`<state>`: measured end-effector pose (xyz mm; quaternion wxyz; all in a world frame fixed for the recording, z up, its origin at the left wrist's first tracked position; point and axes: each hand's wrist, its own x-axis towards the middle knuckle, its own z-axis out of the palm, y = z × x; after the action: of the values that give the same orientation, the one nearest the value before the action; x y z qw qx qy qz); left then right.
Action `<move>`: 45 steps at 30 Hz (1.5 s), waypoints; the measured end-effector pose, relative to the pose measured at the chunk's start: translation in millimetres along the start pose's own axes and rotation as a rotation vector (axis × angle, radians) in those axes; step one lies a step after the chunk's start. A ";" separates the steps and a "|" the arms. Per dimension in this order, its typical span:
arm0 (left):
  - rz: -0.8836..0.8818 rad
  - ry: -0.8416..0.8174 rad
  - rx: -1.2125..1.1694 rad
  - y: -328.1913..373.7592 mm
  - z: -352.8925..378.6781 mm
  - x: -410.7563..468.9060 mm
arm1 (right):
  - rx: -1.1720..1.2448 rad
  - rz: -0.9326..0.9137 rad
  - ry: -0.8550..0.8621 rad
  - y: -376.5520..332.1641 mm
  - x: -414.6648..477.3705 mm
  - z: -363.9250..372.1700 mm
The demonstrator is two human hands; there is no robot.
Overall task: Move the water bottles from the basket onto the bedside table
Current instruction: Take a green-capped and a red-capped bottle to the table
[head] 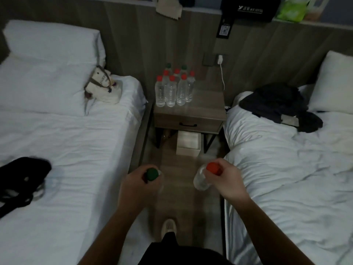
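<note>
Bottles (174,88) already crowd the bedside table (206,106); my left hand (137,186) grips a green-capped bottle (152,174), my right hand (229,180) a red-capped bottle (202,178), undelivered

The wooden worktop (206,104) carries a tight cluster of upright water bottles (173,88) on its left half, red caps in front and green caps behind. A white box (188,143) stands on the floor (172,188) beneath it.

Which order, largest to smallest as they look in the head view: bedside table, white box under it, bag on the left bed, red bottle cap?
1. bedside table
2. bag
3. white box
4. red bottle cap, which looks smallest even though it is nearest the camera
</note>
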<state>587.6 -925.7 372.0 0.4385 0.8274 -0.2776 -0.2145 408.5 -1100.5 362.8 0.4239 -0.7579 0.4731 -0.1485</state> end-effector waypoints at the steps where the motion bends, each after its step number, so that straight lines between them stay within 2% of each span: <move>1: 0.011 0.002 -0.004 3.4 -1.3 11.4 | 0.013 0.010 0.007 -1.0 7.3 1.7; 4: 0.052 -0.011 0.019 9.3 -1.7 41.0 | 0.026 0.036 0.029 -1.3 31.9 2.9; 14: -0.047 -0.023 0.042 23.9 40.8 140.6 | 0.085 0.129 0.006 -2.8 146.7 2.4; 18: -0.007 -0.023 0.098 38.5 73.1 199.5 | 0.075 0.096 -0.016 6.3 219.7 -8.5; 26: -0.141 -0.007 0.098 89.5 143.9 329.1 | -0.048 0.040 -0.100 -2.4 392.3 -51.7; 30: -0.111 -0.032 0.207 107.1 177.9 399.5 | -0.080 0.035 -0.134 -4.1 475.3 -65.9; 34: -0.085 -0.074 0.208 115.1 211.4 454.8 | -0.071 0.032 -0.148 -2.2 538.8 -62.7; 45: -0.123 -0.212 0.224 107.5 266.7 534.8 | -0.083 0.031 -0.205 2.4 637.2 -29.0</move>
<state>802.0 -1483.3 263.5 0.2979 0.8592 -0.2935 -0.2949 712.9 -1652.7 266.0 0.4408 -0.7785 0.4446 -0.0440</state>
